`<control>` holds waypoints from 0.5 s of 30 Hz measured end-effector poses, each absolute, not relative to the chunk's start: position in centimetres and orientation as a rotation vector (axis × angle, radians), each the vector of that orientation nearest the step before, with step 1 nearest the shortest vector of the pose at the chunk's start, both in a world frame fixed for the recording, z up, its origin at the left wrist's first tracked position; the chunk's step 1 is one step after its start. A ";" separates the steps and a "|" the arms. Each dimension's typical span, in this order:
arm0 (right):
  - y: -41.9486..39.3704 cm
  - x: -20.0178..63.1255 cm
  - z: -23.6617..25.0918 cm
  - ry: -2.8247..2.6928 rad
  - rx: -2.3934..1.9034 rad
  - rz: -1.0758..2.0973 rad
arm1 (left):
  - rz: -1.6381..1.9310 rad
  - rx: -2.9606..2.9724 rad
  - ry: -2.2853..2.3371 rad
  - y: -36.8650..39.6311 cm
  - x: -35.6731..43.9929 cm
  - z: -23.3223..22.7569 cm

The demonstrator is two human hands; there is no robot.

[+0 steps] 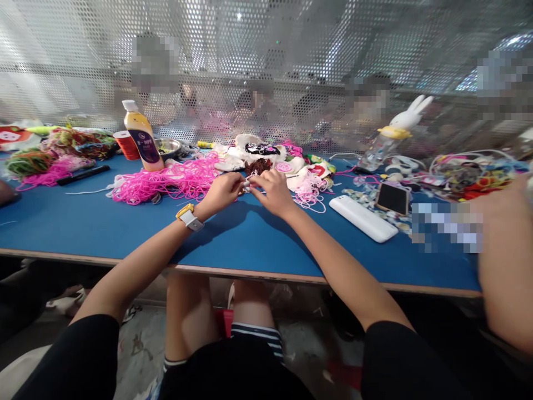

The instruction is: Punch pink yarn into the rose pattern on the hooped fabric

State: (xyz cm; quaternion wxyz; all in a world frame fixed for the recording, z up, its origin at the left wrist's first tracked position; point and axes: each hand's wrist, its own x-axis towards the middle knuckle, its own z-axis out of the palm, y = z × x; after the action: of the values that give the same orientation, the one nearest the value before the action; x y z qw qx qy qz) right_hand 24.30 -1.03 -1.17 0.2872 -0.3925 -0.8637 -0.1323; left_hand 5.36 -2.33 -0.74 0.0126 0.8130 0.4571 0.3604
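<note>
Bare blue table (83, 222) lies open in front and to the left of both hands. Behind them pink cord (166, 180), a bottle (141, 136) and cloth pieces (266, 155) crowd the back. To the right a white case (363, 218), a phone (392, 198) and another person's arm (506, 261) block the way.

One view only, from the person's head. It looks forward and down, close over the blue desk (83, 222) toward a mesh wall (266, 55).
</note>
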 end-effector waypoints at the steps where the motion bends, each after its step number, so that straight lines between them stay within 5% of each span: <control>1: -1.0 24.3 -1.1 -2.315 -1.061 -0.373 | 1.123 2.534 1.400 -2.3 5.4 -0.8; 15: 0.6 25.7 -1.1 -2.277 -1.081 -0.430 | 1.077 2.662 1.421 -1.0 4.4 -1.3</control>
State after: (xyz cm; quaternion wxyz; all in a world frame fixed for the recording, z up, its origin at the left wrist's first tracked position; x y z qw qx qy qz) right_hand 25.72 0.57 -1.06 0.2881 -0.4047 -0.8528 -0.1612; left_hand 4.45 -0.97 -1.25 -0.0314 0.8304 0.4434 0.3361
